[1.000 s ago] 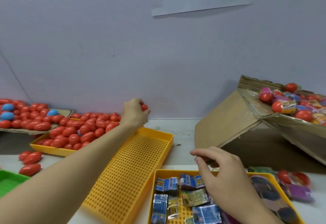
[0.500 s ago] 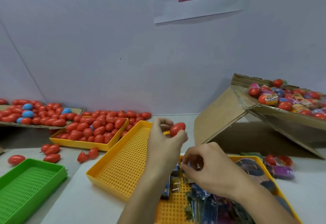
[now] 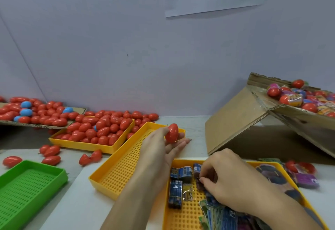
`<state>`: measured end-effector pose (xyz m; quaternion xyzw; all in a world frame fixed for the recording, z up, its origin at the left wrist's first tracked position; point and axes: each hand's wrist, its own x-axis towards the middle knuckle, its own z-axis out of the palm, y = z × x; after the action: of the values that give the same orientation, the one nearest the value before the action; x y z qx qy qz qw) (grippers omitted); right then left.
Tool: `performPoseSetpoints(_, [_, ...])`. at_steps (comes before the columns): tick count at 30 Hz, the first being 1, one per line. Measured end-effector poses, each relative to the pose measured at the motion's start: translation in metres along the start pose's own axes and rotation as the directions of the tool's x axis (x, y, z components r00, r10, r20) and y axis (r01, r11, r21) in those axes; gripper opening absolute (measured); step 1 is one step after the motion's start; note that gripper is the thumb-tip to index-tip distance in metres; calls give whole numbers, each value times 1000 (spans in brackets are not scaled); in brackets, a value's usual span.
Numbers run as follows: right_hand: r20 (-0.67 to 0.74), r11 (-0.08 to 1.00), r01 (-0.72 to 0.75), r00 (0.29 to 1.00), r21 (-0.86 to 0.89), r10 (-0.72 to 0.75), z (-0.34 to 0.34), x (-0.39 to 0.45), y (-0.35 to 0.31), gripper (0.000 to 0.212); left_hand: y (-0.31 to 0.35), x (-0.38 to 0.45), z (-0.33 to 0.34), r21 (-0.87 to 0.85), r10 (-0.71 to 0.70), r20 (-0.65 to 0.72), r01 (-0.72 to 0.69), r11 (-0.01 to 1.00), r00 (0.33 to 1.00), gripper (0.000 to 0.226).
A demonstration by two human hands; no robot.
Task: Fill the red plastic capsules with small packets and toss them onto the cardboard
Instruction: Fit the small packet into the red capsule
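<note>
Both forearms (image 3: 126, 202) are bare, no sleeves visible.

White counter (image 3: 195, 128) bears: green tray (image 3: 27, 186) lower left; three yellow trays (image 3: 116, 175), centre and lower right; tilted cardboard box (image 3: 235, 119) right; loose red capsules (image 3: 51, 151) left

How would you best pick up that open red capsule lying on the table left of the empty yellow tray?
The open red capsule lies with its two halves splayed. Come from above and pinch one half across its rounded sides, probably the upper right one: it is narrow enough for thumb and finger, with bare table around it.
</note>
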<state>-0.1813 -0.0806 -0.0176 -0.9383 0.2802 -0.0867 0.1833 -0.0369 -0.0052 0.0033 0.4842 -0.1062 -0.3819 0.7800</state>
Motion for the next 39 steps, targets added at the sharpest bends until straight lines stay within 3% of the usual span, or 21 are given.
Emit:
performPoseSetpoints(8, [83, 981, -77, 995, 180, 63, -4, 2, 10, 3, -4, 1, 0, 28, 28, 28, -29, 999, 999, 12])
performPoseSetpoints(11, [122, 961, -66, 992, 268, 34, -10, 2, 17, 11, -3, 0, 1, 13, 22, 40, -23, 1000, 999, 11])
performPoseSetpoints(14, [-40, 938, -29, 998, 344, 45, -16, 3, 25, 16, -2, -2, 2, -12, 1, 64, 0, 1000, 998, 9])
performPoseSetpoints(18, [-310, 831, 33, 935, 555, 171, -18, 4, 31, 18, -3, -5, 3, 61, -53, 103, 47, 997, 993, 11])
performPoseSetpoints(22, [-310, 684, 6, 895, 729, 322, -11, 9, 29, 17, -9, -7, 6, 209, -118, 147, 86, 974, 982, 22])
performPoseSetpoints(25, [-295, 653, -3, 891, 758, 346, -7, 11, 28, 16, -13, -6, 4, 328, -171, 167, 109, 938, 971, 21])
performPoseSetpoints(29, [-304, 662, 23, 900, 749, 312, -4, 12, 25, 19, -18, -4, 1, 555, -72, 263, -90, 827, 962, 26])
performPoseSetpoints(32, [-311, 665, 50, 908, 746, 280, -3, 12, 23, 22, -23, -7, 1, 637, 56, 308, -250, 729, 950, 15])
performPoseSetpoints(35, [-310, 664, 57, 911, 745, 270, -3, 12, 21, 26, -26, -7, 1, 647, 91, 327, -293, 704, 941, 9])
performPoseSetpoints(39, [-308, 660, 58, 912, 749, 270, -3, 12, 22, 37, -25, -4, -1, 619, 51, 354, -274, 736, 934, 23])
